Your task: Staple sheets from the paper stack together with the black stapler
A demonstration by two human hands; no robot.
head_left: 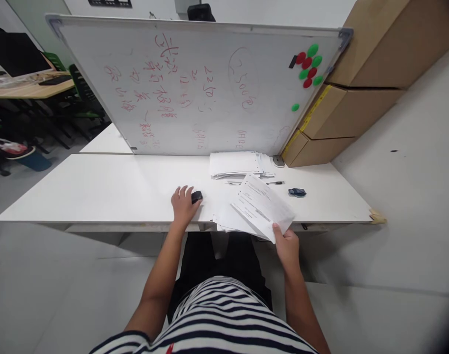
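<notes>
My right hand [287,246] pinches the near corner of a printed sheet of paper [263,206], thumb on top. The sheet is tilted over other loose white papers [234,219] at the table's front edge. On the left, my left hand [183,206] rests on the tabletop, its fingers bent around a small black object [197,196]. The hand covers part of that object, so its kind is unclear. Behind the sheet lies a stack of white papers [234,163]. A pen [276,183] lies beside the stack, and a small dark blue packet [297,192] is farther right.
A whiteboard [217,64] with red writing and round magnets stands along the back of the white table [99,187]. Cardboard boxes [331,113] are stacked at the right, by a wall. A small grey device [278,161] sits near them. A blue bin [35,160] is on the floor at left.
</notes>
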